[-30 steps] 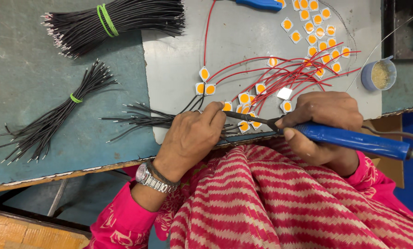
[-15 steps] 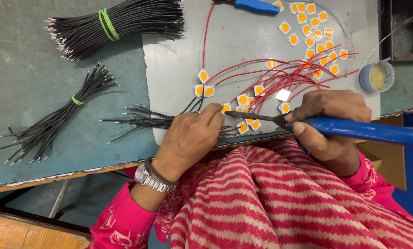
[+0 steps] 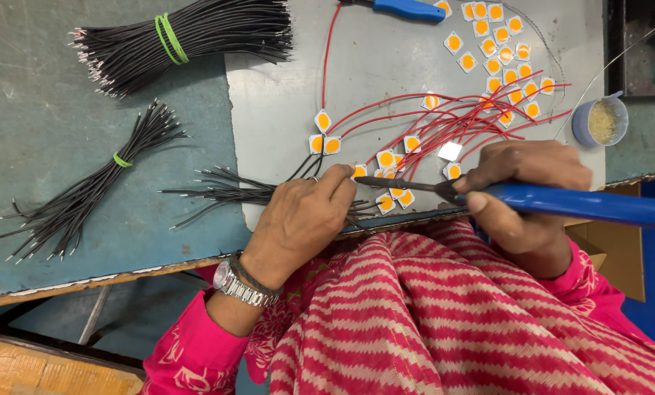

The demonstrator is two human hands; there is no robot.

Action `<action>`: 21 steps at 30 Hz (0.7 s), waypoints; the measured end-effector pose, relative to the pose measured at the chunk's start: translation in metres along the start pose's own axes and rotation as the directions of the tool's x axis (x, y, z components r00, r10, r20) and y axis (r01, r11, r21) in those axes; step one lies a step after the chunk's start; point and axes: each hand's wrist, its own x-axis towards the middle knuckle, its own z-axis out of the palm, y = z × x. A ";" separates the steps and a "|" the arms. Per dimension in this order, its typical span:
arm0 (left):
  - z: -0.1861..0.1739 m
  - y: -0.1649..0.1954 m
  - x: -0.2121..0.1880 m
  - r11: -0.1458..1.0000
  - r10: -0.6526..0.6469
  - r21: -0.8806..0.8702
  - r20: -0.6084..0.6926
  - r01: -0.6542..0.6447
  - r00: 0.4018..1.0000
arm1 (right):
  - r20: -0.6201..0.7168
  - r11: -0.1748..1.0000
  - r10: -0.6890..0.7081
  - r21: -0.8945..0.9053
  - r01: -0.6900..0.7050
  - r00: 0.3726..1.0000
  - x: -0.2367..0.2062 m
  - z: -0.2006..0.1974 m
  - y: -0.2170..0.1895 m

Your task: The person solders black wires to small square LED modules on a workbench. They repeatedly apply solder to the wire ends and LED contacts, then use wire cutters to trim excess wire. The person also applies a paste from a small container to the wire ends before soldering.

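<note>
My right hand (image 3: pixel 526 192) grips a blue-handled soldering iron (image 3: pixel 576 205); its dark tip (image 3: pixel 368 180) points left and ends beside my left fingertips. My left hand (image 3: pixel 302 219), with a metal watch on the wrist, presses a thin black wire against a small square chip with an orange disc (image 3: pixel 359 172) near the front edge of the grey metal sheet (image 3: pixel 386 66). Several more orange chips (image 3: pixel 393 157) lie around it, some with red wires (image 3: pixel 444 121) attached, some with black wires (image 3: pixel 218 194) fanning left.
Two bundles of black wires with green bands lie on the teal bench, one at the top (image 3: pixel 188 36), one at the left (image 3: pixel 86 194). Loose orange chips (image 3: pixel 499 51) are scattered at the top right. A small blue cup (image 3: pixel 599 121) and another blue-handled tool (image 3: pixel 408 9) sit nearby.
The soldering iron's tip has slid left toward my left fingertips, and its handle has levelled out. My left hand has stayed on the wire and chip.
</note>
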 end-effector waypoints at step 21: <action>-0.012 -0.011 -0.004 0.914 -0.189 -0.391 -0.174 0.108 0.967 | 0.015 0.956 0.088 0.280 -0.089 0.996 -0.046 0.054 0.049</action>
